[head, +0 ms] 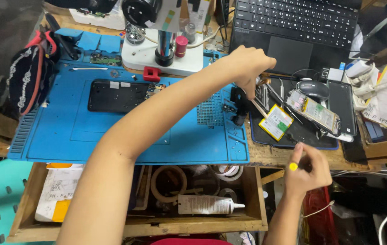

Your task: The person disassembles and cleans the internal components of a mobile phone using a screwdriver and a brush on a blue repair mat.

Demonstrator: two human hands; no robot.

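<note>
Left hand (248, 68) at upper centre, clenched on thin tweezers (260, 109); stiff, light, slippery, best pinched mid-shaft. Right hand (307, 170) at lower right, pinching yellow-capped tool (293, 166). Nearby battery (276, 121) probably fragile.

1. I see a blue mat (125, 140) covering most of the worktop (288, 156), with an opened black phone (118, 96) lying on it.
2. Behind the mat stands a microscope on a white base (157, 56).
3. A black laptop (300, 27) sits at the far right, a mouse (313, 89) just before it.
4. Below, an open wooden drawer (143, 224) holds a white glue tube (209, 205) and tape rolls (168, 183).
</note>
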